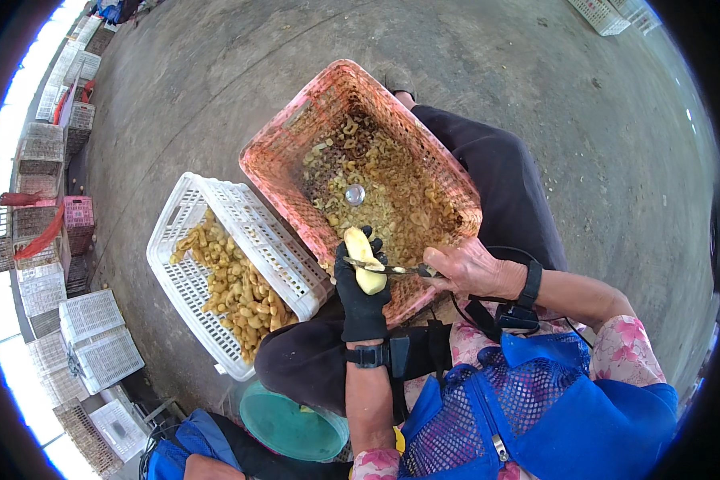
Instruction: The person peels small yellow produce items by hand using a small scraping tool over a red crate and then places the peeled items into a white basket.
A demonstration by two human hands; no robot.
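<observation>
Gloved left hand [362, 310] grips pale ginger [358, 245] at near rim of pink basket [284, 126]; right hand [480, 270] clutches knife [400, 270] touching ginger.

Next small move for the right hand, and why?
Probably a short, light stroke of the bladed tool along the pale yellow piece: the right hand has it across the piece, the gloved left hand steadies that, and the pink crate could catch shavings.

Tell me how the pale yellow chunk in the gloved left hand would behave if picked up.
The pale yellow chunk is probably stiff: it juts up past the left hand without sagging. It may be slippery, since its surface looks smooth. Its long, rounded shape suggests it could roll if set down.
</observation>
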